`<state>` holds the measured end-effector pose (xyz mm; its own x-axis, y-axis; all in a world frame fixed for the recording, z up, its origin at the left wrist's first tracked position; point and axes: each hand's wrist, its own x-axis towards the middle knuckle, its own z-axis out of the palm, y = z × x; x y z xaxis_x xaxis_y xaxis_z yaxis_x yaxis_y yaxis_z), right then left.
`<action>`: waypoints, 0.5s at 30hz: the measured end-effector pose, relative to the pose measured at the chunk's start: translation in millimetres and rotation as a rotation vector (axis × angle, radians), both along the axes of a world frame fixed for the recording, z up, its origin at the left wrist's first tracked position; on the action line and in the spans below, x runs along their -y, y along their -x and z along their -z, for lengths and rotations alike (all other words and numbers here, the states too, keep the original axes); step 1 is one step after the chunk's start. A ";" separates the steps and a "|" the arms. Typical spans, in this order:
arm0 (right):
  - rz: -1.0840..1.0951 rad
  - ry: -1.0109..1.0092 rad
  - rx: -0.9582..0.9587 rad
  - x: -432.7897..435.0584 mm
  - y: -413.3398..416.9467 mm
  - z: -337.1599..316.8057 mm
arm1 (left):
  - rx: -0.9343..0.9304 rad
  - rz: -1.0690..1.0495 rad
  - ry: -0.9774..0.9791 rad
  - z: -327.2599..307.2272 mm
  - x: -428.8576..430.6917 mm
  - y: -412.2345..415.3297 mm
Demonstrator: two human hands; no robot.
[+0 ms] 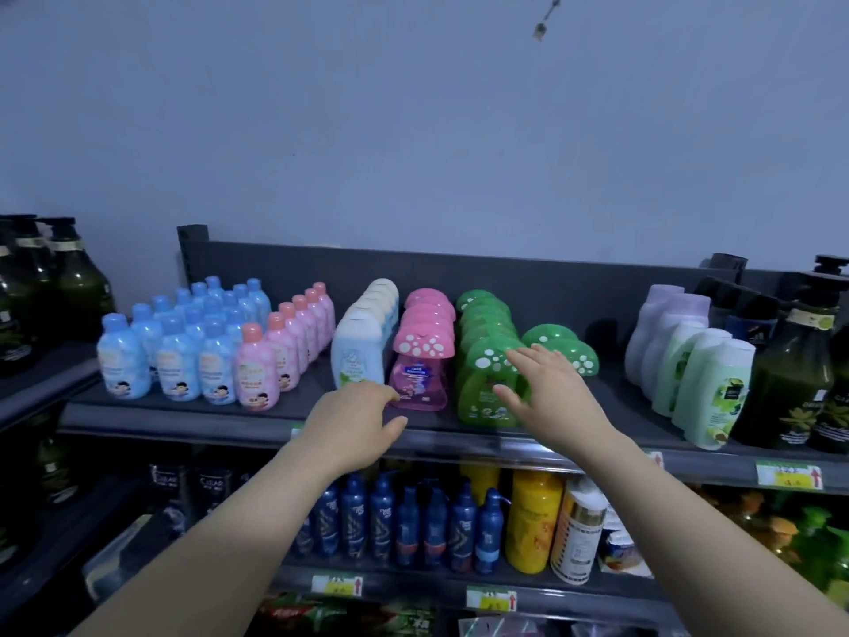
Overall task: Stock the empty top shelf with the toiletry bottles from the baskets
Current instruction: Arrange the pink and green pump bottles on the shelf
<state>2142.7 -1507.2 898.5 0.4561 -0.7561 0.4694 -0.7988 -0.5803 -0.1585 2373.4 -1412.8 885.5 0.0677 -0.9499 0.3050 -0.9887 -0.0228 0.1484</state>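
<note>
1. The top shelf (183, 409) carries rows running front to back: blue bottles (177, 356) at the left, pink bottles (257, 374) beside them, then white-capped bottles (360, 347), pink mushroom-cap bottles (425, 347), and green mushroom-cap bottles (487, 356).
2. Just right of the green row stand two more green mushroom-cap bottles (572, 351), partly hidden behind the right hand.
3. Further right, past a bare gap, are lilac bottles (666, 324) and pale green bottles (707, 383), with dark pump bottles (795, 383) at the far right. More dark bottles (69, 282) stand on the neighbouring unit at the left.
4. The shelf below holds dark blue bottles (381, 521) and a yellow bottle (533, 521).
5. The left hand (358, 425) hovers at the shelf's front edge, its grip loosely curled and holding nothing, fingertips just beside the foremost pink mushroom-cap bottle.
6. The right hand (546, 388) has its grip spread flat and empty, fingers in front of the foremost green mushroom-cap bottle; whether they touch it cannot be told.
</note>
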 end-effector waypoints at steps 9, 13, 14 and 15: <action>0.056 -0.067 -0.003 -8.7 -76.4 -4.9 | -0.043 0.012 -0.011 -10.5 17.0 -84.6; 0.058 -0.070 -0.083 12.3 -89.1 -12.3 | -0.091 0.019 -0.001 -21.2 42.6 -97.8; 0.058 -0.069 -0.105 19.0 -92.3 -14.6 | -0.094 0.019 -0.001 -23.3 48.8 -99.8; 0.057 -0.065 -0.130 26.4 -96.0 -17.1 | -0.099 0.015 -0.004 -24.9 54.4 -102.0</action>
